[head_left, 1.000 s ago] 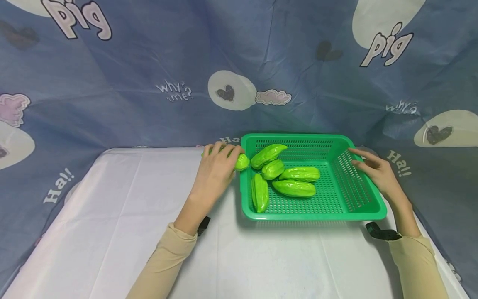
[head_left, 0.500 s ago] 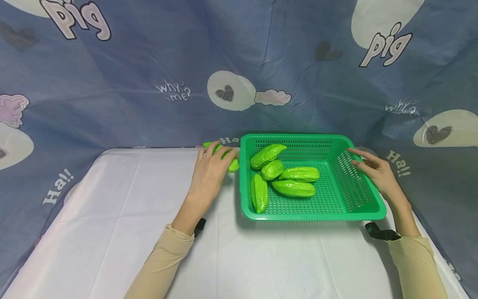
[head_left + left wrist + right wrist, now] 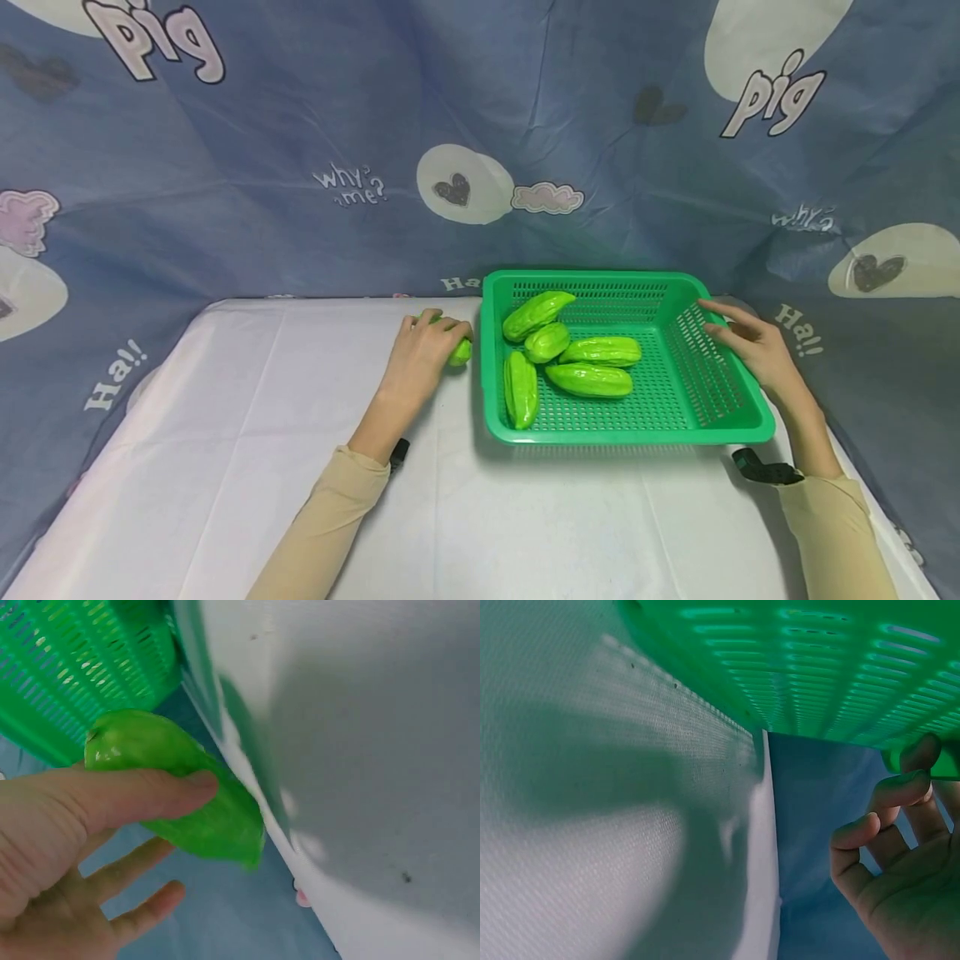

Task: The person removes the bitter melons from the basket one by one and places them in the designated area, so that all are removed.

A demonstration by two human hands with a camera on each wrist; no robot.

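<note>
My left hand (image 3: 441,335) grips a glossy green gourd (image 3: 460,352) low over the white table, just left of the green basket (image 3: 738,398). In the left wrist view the thumb and fingers of that hand (image 3: 184,836) wrap the gourd (image 3: 191,802) beside the basket wall (image 3: 67,667). Several more green gourds (image 3: 589,379) lie inside the basket. My right hand (image 3: 712,318) holds the basket's right rim. The right wrist view shows its curled fingers (image 3: 889,791) pinching the rim under the basket's perforated floor (image 3: 840,667).
The white tablecloth (image 3: 247,433) covers the table, with bare room to the left and in front of the basket. A blue printed curtain (image 3: 300,167) hangs close behind and at both sides. The basket stands near the table's back right corner.
My left hand has carried the gourd from the basket's left rim leftward and down, nearer the table. The right hand and basket have stayed put.
</note>
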